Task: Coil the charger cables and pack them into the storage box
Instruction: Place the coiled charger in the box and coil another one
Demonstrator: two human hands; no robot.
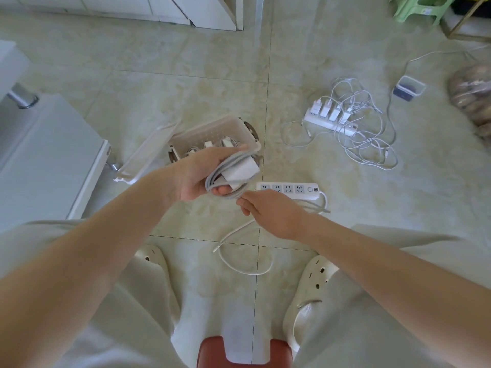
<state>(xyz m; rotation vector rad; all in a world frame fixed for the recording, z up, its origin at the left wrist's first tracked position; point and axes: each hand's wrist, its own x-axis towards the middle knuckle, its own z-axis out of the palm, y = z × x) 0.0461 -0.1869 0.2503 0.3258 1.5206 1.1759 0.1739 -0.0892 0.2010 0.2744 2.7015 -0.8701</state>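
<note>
My left hand (pixel 195 176) grips a grey cable coil (pixel 222 166) wrapped round its white charger (pixel 240 170). The coil's long axis slants up and away toward the open box (pixel 212 128) just beyond. My right hand (pixel 268 212) pinches the cable at the coil's lower end. A strip (pixel 289 189) lies just past that hand on the tiled floor (pixel 159 75), and a tangle (pixel 353 128) of cables lies farther right.

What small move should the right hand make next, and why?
Probably wind another loop onto the coil: the left hand grips it with the charger, and the right hand pinches its grey tail, which seems to trail rightwards.
</note>
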